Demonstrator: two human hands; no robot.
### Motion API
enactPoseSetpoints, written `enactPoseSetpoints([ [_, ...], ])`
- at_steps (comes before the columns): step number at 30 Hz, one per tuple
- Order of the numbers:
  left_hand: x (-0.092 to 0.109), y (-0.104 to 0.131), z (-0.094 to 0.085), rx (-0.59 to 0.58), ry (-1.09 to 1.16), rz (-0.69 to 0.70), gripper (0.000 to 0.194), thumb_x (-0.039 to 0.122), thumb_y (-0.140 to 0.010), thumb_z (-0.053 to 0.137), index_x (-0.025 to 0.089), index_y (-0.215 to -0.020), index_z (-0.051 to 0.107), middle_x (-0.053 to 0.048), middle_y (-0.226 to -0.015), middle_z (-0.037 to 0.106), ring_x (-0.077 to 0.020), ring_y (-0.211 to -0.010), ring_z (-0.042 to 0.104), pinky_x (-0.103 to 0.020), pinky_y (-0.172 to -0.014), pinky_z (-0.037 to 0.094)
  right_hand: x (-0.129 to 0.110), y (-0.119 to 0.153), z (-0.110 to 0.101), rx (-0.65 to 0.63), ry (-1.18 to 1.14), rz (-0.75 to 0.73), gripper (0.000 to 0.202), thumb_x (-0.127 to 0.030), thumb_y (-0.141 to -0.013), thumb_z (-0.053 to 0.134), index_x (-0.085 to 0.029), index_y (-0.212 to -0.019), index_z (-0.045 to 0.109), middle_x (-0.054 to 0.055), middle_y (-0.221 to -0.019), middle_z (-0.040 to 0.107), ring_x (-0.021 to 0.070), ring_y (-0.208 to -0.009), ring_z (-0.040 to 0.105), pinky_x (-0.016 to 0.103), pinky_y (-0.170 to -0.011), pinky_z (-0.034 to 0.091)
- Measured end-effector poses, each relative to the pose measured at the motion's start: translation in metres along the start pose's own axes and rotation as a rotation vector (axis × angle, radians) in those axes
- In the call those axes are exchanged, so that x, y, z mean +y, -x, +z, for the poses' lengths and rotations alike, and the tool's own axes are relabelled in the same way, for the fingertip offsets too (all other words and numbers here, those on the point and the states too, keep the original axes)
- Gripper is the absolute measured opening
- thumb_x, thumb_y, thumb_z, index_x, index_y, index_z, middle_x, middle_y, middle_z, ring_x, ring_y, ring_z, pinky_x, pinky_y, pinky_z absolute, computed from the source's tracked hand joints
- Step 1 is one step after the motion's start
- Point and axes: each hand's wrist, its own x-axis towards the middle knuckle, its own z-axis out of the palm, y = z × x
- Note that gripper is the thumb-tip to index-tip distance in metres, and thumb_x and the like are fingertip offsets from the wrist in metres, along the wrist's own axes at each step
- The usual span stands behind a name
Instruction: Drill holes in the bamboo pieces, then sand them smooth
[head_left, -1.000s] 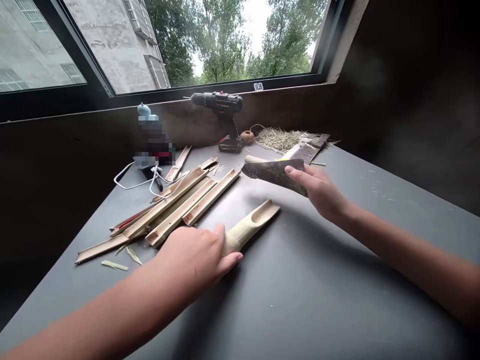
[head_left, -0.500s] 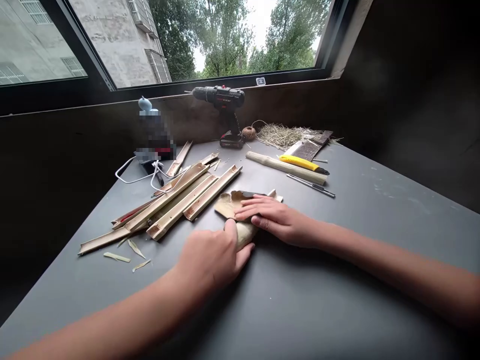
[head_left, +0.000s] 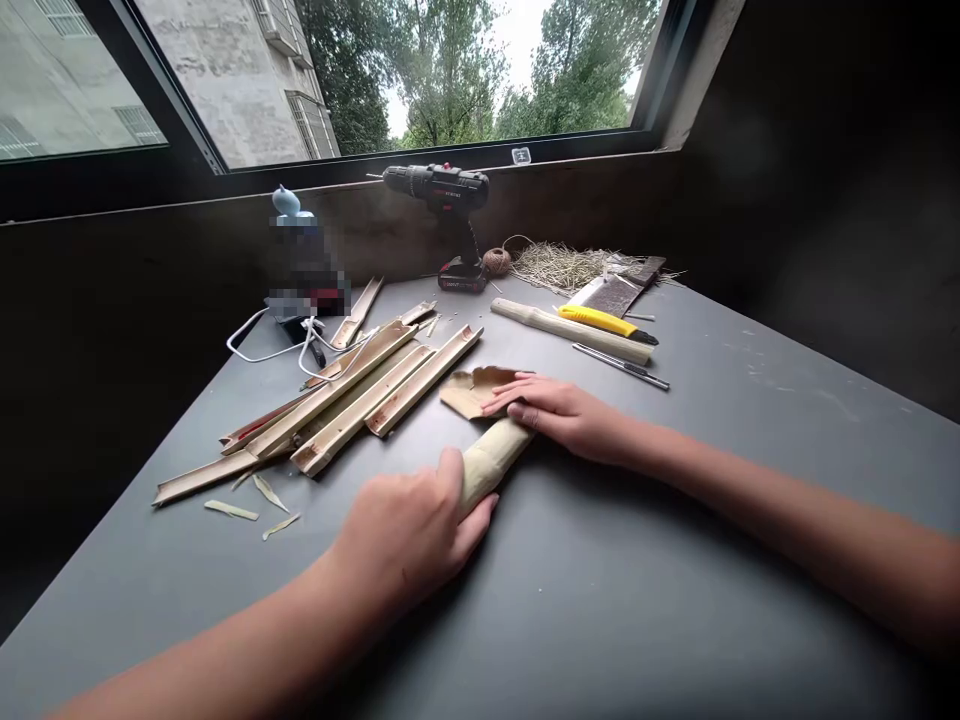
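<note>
My left hand [head_left: 405,525] is closed around the near end of a pale bamboo piece [head_left: 491,455], which slants away from me just above the table or resting on it; I cannot tell which. Over its far end, my right hand [head_left: 559,410] presses down a curled brown sheet with a ragged edge, which looks like sandpaper [head_left: 469,392]. The fingers lie close together along the sheet, thumb on the near side. The far tip of the bamboo is hidden under the sheet and that hand.
Split bamboo strips [head_left: 360,400] and thin shavings [head_left: 231,510] lie on the left. Beyond are a cordless drill [head_left: 457,220], twine ball [head_left: 496,262], straw pile [head_left: 559,265] and blade [head_left: 619,290]. On the right lie a bamboo rod [head_left: 570,332], yellow utility knife [head_left: 600,320] and slim metal knife [head_left: 622,368].
My left hand has drawn slightly back toward me with the bamboo, so more of it shows between the hands. My right hand and the sheet have shifted slightly away.
</note>
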Motion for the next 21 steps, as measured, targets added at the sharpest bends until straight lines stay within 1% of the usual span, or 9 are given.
enactPoseSetpoints([
  [2, -0.001, -0.001, 0.000, -0.009, 0.006, 0.002, 0.039, 0.051, -0.096, 0.036, 0.019, -0.090, 0.058, -0.007, -0.065, 0.065, -0.0256, -0.055, 0.066, -0.032, -0.043, 0.022, 0.003, 0.000, -0.003, 0.038, 0.006, 0.077, 0.037, -0.042, -0.101, 0.045, -0.023, -0.113, 0.074, 0.008, -0.119, 0.073, 0.0275, -0.125, 0.059, 0.051, -0.117, 0.028],
  [3, -0.001, -0.001, 0.000, -0.009, 0.008, 0.008, 0.039, 0.050, -0.096, 0.036, 0.019, -0.090, 0.058, -0.007, -0.066, 0.065, -0.0252, -0.055, 0.066, -0.032, -0.043, 0.022, 0.001, 0.000, -0.002, 0.030, -0.015, 0.081, 0.036, -0.041, -0.102, 0.045, -0.024, -0.115, 0.073, 0.007, -0.121, 0.073, 0.0268, -0.127, 0.057, 0.051, -0.118, 0.026],
  [6, -0.003, -0.001, 0.001, 0.009, 0.006, 0.020, 0.038, 0.049, -0.095, 0.037, 0.018, -0.094, 0.059, -0.008, -0.068, 0.067, -0.0245, -0.056, 0.066, -0.031, -0.044, 0.023, -0.015, 0.002, 0.004, -0.042, -0.087, -0.003, 0.034, -0.035, -0.103, 0.043, -0.026, -0.123, 0.068, 0.005, -0.128, 0.069, 0.0222, -0.130, 0.055, 0.045, -0.118, 0.027],
  [8, -0.003, 0.000, 0.000, 0.018, 0.011, 0.018, 0.037, 0.048, -0.095, 0.037, 0.018, -0.094, 0.059, -0.008, -0.068, 0.067, -0.0245, -0.056, 0.067, -0.031, -0.044, 0.023, -0.019, 0.002, 0.005, -0.048, -0.076, -0.029, 0.033, -0.033, -0.103, 0.043, -0.025, -0.123, 0.068, 0.006, -0.127, 0.070, 0.0213, -0.128, 0.056, 0.044, -0.117, 0.030],
  [14, -0.005, -0.001, -0.003, -0.017, 0.029, 0.024, 0.037, 0.048, -0.097, 0.034, 0.019, -0.088, 0.056, -0.007, -0.065, 0.066, -0.0265, -0.055, 0.066, -0.032, -0.044, 0.020, 0.005, 0.001, -0.005, 0.062, 0.129, 0.085, 0.035, -0.034, -0.102, 0.042, -0.023, -0.115, 0.072, 0.008, -0.121, 0.073, 0.0270, -0.121, 0.062, 0.051, -0.115, 0.032],
  [16, -0.005, -0.001, -0.003, -0.018, 0.023, 0.027, 0.036, 0.048, -0.097, 0.034, 0.020, -0.089, 0.056, -0.007, -0.066, 0.066, -0.0267, -0.055, 0.066, -0.033, -0.045, 0.020, 0.002, 0.001, -0.001, 0.051, 0.132, 0.041, 0.034, -0.031, -0.102, 0.042, -0.024, -0.121, 0.069, 0.007, -0.125, 0.071, 0.0257, -0.126, 0.059, 0.050, -0.116, 0.030],
  [18, -0.005, -0.001, -0.003, -0.007, 0.016, 0.032, 0.035, 0.047, -0.097, 0.035, 0.020, -0.090, 0.056, -0.006, -0.066, 0.066, -0.0266, -0.055, 0.066, -0.032, -0.045, 0.020, -0.004, 0.001, 0.004, -0.008, 0.091, -0.063, 0.035, -0.028, -0.102, 0.042, -0.023, -0.127, 0.066, 0.006, -0.129, 0.069, 0.0229, -0.129, 0.056, 0.046, -0.116, 0.032],
  [20, -0.004, -0.001, -0.003, -0.001, 0.007, 0.032, 0.035, 0.047, -0.096, 0.035, 0.020, -0.090, 0.056, -0.006, -0.067, 0.066, -0.0268, -0.055, 0.066, -0.032, -0.045, 0.020, -0.003, 0.001, 0.003, -0.059, 0.057, -0.122, 0.035, -0.029, -0.103, 0.041, -0.021, -0.125, 0.067, 0.007, -0.128, 0.069, 0.0217, -0.128, 0.057, 0.041, -0.114, 0.037],
  [21, -0.004, -0.002, -0.003, -0.004, 0.003, 0.027, 0.035, 0.047, -0.096, 0.035, 0.020, -0.090, 0.056, -0.006, -0.066, 0.066, -0.0269, -0.055, 0.066, -0.032, -0.045, 0.019, 0.001, 0.000, -0.001, -0.053, 0.058, -0.102, 0.036, -0.031, -0.103, 0.041, -0.021, -0.122, 0.069, 0.007, -0.125, 0.071, 0.0225, -0.127, 0.058, 0.041, -0.113, 0.038],
])
